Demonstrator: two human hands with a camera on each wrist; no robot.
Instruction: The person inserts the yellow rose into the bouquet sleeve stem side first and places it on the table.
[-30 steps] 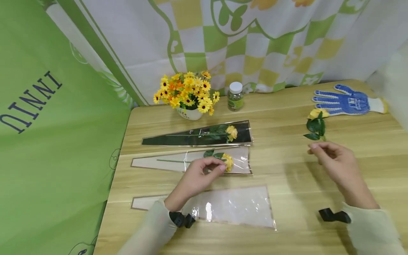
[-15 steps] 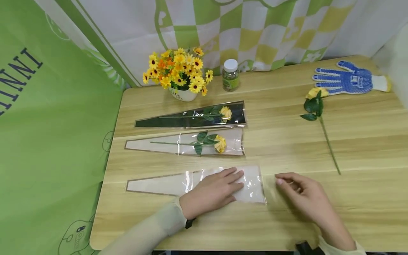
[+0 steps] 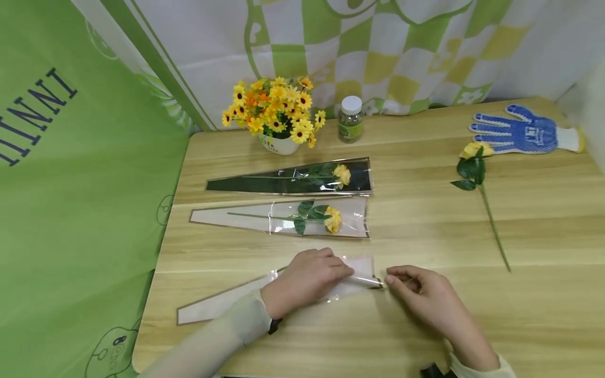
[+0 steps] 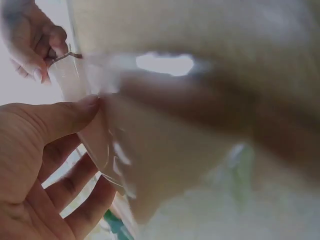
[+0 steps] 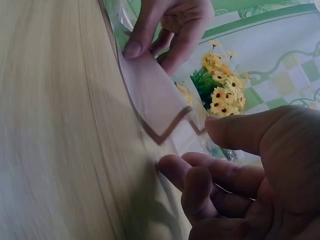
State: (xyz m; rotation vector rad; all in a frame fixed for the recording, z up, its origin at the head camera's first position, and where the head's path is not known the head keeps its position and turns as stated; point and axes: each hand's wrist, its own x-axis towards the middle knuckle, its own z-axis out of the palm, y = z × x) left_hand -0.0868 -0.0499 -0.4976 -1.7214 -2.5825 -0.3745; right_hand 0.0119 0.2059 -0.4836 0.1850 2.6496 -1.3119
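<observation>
A tapered clear flower sleeve with a brown border (image 3: 231, 296) is buckled along its wide end. My left hand (image 3: 309, 278) pinches it; in the left wrist view the thumb lies on its near face and the fingers behind. At the mouth of the sleeve is my right hand (image 3: 420, 289). In the right wrist view its thumb (image 5: 237, 131) overlaps the brown edge, with a gap between thumb and curled fingers. Above lie a white sleeve (image 3: 354, 210) and a black sleeve (image 3: 361, 173), each with a yellow rose inside. A loose yellow rose (image 3: 477, 152) lies to the right.
A blue-dotted work glove (image 3: 524, 131) is at the far right, right beside the loose rose's head. Along the back stand a pot of yellow artificial flowers (image 3: 279, 146) and a lidded jar (image 3: 350, 121). A curtain hangs behind the table (image 3: 425, 220).
My right hand has let go of the loose rose and come left to the sleeve's mouth. The left hand, after resting flat on the near sleeve, now pinches it, and its wide end has buckled.
</observation>
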